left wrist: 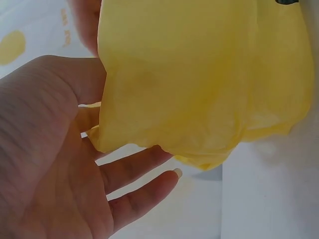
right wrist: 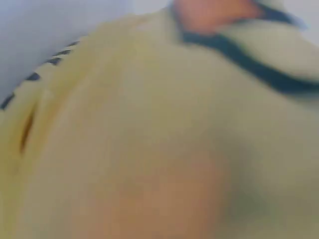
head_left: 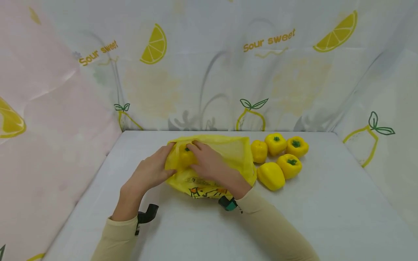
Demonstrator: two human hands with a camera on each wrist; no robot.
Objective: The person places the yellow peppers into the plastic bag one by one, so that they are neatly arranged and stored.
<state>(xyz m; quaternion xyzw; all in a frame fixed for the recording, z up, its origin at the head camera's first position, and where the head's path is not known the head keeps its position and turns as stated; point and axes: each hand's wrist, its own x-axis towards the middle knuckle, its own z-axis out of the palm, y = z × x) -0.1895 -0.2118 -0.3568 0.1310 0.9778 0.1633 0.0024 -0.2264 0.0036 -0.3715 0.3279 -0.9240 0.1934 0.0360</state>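
Observation:
A thin yellow plastic bag [head_left: 228, 152], printed along its near side, lies on the table under both hands. At its left end a yellow bell pepper [head_left: 187, 157] with a green stem shows between the hands. My right hand [head_left: 210, 161] comes over the bag and holds the pepper, fingers on top and thumb on the near side. My left hand [head_left: 152, 169] holds the bag's left edge; in the left wrist view the bag's edge [left wrist: 164, 99] runs between thumb and fingers, the lower fingers [left wrist: 144, 191] spread. The right wrist view is blurred, mostly filled by yellow bag [right wrist: 99, 89].
Several yellow bell peppers stand grouped right of the bag, the nearest pepper [head_left: 271, 176] lying on its side close to the bag. A white table [head_left: 326, 217] reaches back to a lemon-print cloth [head_left: 209, 72], which also hangs at both sides.

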